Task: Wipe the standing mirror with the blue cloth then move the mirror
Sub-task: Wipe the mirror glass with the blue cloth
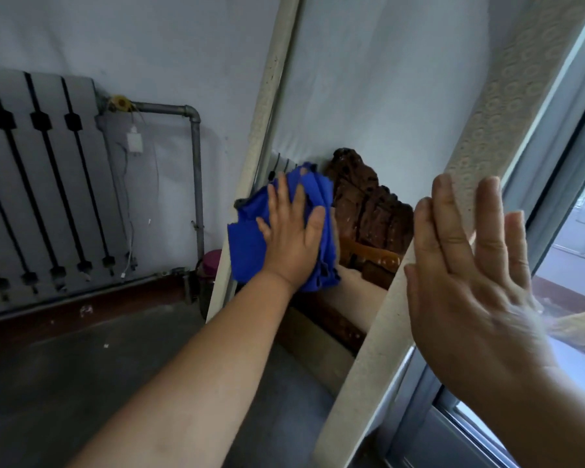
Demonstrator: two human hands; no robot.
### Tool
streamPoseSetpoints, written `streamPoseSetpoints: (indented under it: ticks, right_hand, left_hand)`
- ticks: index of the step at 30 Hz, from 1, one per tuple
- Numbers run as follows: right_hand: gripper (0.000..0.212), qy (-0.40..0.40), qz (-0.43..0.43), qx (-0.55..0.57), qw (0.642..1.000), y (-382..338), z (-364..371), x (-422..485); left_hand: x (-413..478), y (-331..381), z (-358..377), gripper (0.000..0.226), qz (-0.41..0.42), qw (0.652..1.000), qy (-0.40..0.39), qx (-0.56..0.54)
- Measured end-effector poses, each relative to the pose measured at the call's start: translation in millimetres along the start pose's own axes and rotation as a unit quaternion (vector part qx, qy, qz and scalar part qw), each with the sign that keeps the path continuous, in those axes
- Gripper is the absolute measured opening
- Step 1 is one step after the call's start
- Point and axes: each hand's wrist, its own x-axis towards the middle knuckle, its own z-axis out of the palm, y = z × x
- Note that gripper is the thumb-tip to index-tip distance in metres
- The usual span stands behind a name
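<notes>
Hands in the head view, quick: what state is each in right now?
Left hand: open, flat, pressing the crumpled blue cloth on the cream-framed standing mirror.
Right hand: open, fingers straight, holding nothing.

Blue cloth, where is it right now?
Head view, left of centre: the blue cloth is pressed on the standing mirror under the left hand, beside its left frame edge.

Left hand [289, 244] presses blue cloth [247, 244] flat on mirror [368, 106]; right hand [470, 265] – fingers straight – against its frame.
</notes>
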Motion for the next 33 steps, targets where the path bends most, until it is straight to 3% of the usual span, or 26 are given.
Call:
streamPoseSetpoints:
  ticks: [3,10,12,15,17,20,24,28,33]
  right_hand:
    - [0.061,0.004,-0.001,-0.006,1.000,0.0,0.3,-0.7]
    - [0.058,-0.006,-0.003,0.003,1.000,-0.9,-5.0,-3.6]
    - [0.060,-0.005,-0.007,0.002,1.000,-0.3,-6.6,-4.4]
    - [0.062,-0.001,-0.016,-0.004,1.000,0.7,-6.5,-3.5]
    - [0.061,0.001,-0.022,-0.007,1.000,1.5,-5.9,-2.6]
    - [0.058,0.011,-0.025,0.001,1.000,2.6,-3.9,-2.0]
    - [0.059,0.019,-0.032,0.005,0.999,4.7,0.2,-2.3]
    - [0.058,0.015,-0.036,-0.002,0.999,8.0,1.0,-3.6]
    - [0.058,0.004,-0.040,-0.003,0.999,9.2,0.0,-4.1]
  left_hand:
    - [-2.1,-39.5,5.5,0.074,-0.126,0.990,0.026,-0.050]
    - [-84.9,-62.4,28.8,0.074,-0.336,0.935,0.040,-0.101]
    - [-101.8,-37.1,34.2,0.075,-0.306,0.947,0.033,-0.092]
    - [-83.5,13.2,32.0,0.072,-0.102,0.993,0.023,-0.053]
    - [-44.8,37.5,17.4,0.071,0.011,0.999,0.019,-0.026]
    - [9.7,43.4,-8.8,0.072,0.088,0.996,0.011,-0.001]
    - [33.8,11.5,-13.2,0.069,0.071,0.997,0.024,-0.021]
    - [28.4,-27.3,-6.6,0.063,-0.019,0.997,0.036,-0.064]
    - [-21.6,-70.8,7.7,0.079,-0.126,0.986,0.049,-0.098]
